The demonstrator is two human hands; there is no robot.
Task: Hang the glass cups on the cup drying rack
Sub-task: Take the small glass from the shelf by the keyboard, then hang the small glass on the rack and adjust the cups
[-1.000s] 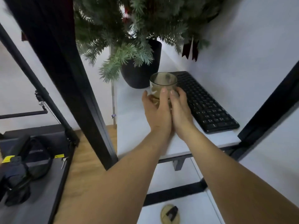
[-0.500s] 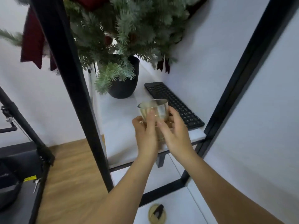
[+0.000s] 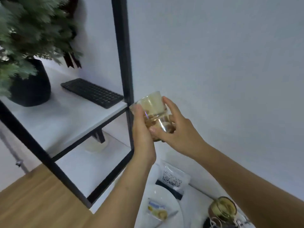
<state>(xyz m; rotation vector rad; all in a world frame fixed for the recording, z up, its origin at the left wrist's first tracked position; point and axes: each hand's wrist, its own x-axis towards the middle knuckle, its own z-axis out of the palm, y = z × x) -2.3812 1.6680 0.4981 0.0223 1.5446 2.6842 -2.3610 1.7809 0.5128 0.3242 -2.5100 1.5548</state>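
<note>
Both hands hold one glass cup point(image 3: 152, 111) in mid-air, right of the black shelf frame point(image 3: 122, 51). Left hand point(image 3: 142, 129) wraps its side; right hand point(image 3: 176, 129) pinches rim and base. Cup tilted. No drying rack in view. Step, likely: carrying. Next: find the rack, invert the cup, hang it.

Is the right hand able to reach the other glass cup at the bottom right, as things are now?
Probably not at once: the right hand and left hand both grip the glass cup. The path down to the other glass cup looks free.
</note>
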